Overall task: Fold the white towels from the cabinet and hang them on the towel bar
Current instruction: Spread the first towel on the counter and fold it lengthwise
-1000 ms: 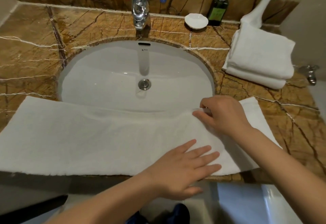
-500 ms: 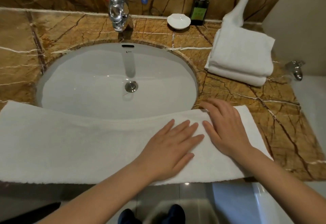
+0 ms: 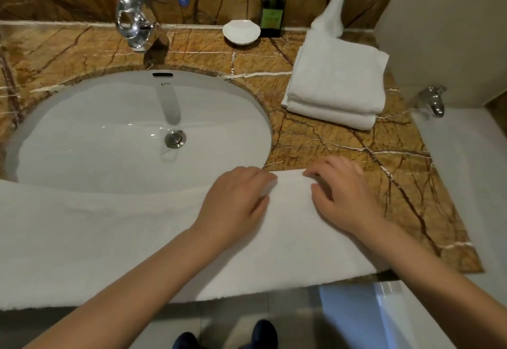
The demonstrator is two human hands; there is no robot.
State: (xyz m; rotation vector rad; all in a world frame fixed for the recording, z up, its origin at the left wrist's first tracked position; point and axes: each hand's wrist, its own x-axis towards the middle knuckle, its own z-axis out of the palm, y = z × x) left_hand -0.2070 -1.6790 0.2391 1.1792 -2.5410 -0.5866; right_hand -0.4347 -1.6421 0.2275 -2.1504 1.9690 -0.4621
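Head view. Looks down on a towel (image 3: 109,239) spread flat along the near side of the counter (image 3: 356,151), running from 9 o'clock to 4 o'clock and dipping at the far edge over the sink (image 3: 82,129).

Finds both hands at that far edge, toward the 3 o'clock end, near each other but apart. Left hand (image 3: 236,206): fingers (image 3: 263,181) curled over the edge, seemingly pinching the cloth against the thumb. Right hand (image 3: 345,197): fingers (image 3: 315,174) bent, tips on the edge; cannot tell whether pinching or only pressing.

Reads as the start of a lengthwise fold, with hanging not yet begun. Calls next for a sure pinch on the far edge with both hands, then a draw toward 6 o'clock to meet the near edge squarely.

Shows a folded stack (image 3: 337,82) at 2 o'clock, well apart.
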